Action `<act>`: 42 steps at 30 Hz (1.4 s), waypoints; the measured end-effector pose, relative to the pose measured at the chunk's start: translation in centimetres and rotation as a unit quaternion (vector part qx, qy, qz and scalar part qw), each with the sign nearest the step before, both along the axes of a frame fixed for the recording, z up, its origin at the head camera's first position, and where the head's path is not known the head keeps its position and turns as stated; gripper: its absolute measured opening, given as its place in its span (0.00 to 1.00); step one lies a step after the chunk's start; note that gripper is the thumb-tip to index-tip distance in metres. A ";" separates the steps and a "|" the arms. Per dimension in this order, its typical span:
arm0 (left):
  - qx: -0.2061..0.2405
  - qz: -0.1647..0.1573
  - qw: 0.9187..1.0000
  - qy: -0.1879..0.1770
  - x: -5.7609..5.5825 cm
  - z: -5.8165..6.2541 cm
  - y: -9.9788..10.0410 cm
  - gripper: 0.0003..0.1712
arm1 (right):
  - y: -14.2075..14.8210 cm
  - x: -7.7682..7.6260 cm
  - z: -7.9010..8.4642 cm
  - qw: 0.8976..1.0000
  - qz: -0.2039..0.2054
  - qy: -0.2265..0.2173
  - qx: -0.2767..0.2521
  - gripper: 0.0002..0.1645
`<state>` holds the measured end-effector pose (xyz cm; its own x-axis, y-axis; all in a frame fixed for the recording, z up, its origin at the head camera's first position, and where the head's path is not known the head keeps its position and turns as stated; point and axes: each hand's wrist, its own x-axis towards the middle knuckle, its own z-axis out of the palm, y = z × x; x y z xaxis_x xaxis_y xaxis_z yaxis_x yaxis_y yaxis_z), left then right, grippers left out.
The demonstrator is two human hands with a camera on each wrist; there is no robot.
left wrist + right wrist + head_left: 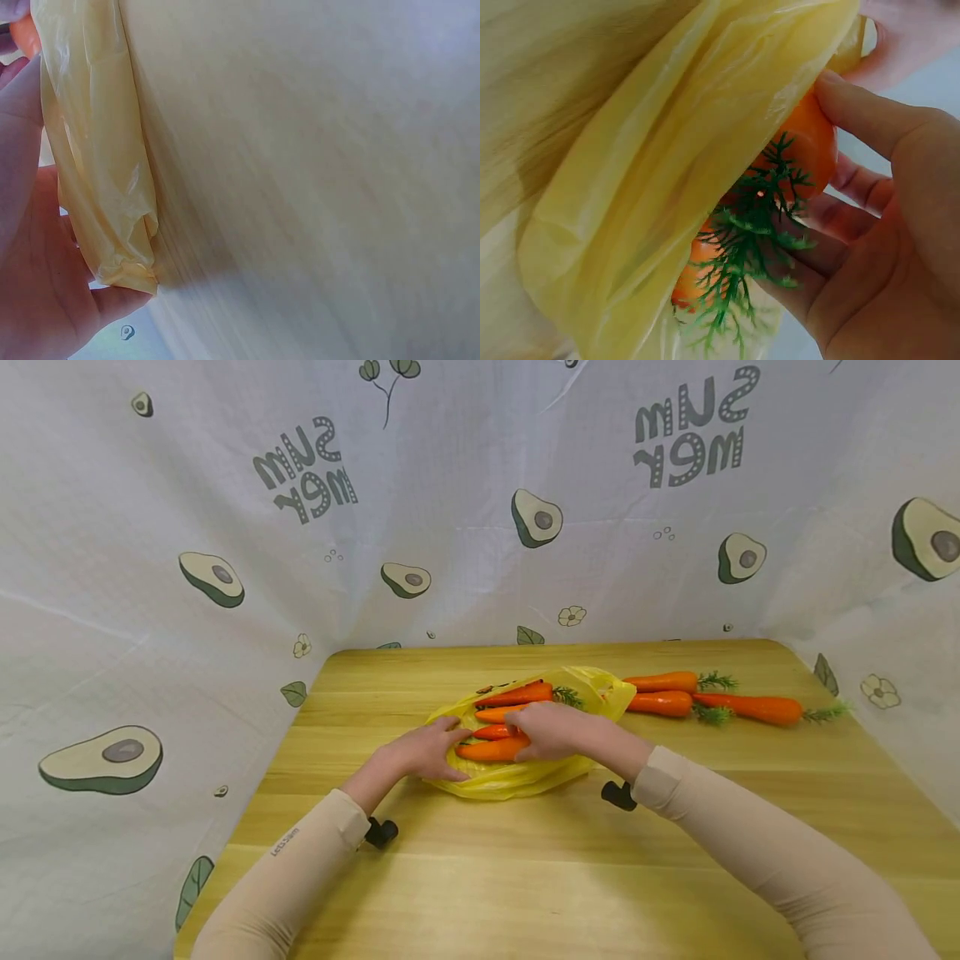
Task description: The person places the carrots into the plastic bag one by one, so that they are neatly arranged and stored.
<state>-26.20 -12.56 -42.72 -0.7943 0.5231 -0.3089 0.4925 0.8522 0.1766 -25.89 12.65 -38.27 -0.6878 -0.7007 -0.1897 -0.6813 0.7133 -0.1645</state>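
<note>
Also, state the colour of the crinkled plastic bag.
The crinkled plastic bag is yellow, best seen in the right wrist view.

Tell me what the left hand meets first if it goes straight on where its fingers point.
Likely the carrots in the bag: in the head view their tips lie just ahead of the left hand, with the right hand beyond. Depth is hard to judge.

We see a close-fitting beige fabric left sleeve [303, 872] with small dark printed lettering [285, 842], and a matching beige fabric right sleeve [765, 843]. The left hand [430, 752] and right hand [553, 729] are bare. We also note a stubby black left wrist camera [382, 833] and a stubby black right wrist camera [618, 796].
</note>
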 end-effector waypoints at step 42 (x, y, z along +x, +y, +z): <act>-0.007 0.011 1.000 0.006 0.0 0.0 0.1 0.50 | 3.7 0.9 -0.3 0.997 -0.066 -0.028 -0.031 0.18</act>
<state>-26.22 -12.42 -42.77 -0.8090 0.5014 -0.3068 0.4762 0.8650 0.1582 -24.97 16.36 -38.61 -0.7641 -0.6167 -0.1892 -0.5709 0.7831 -0.2468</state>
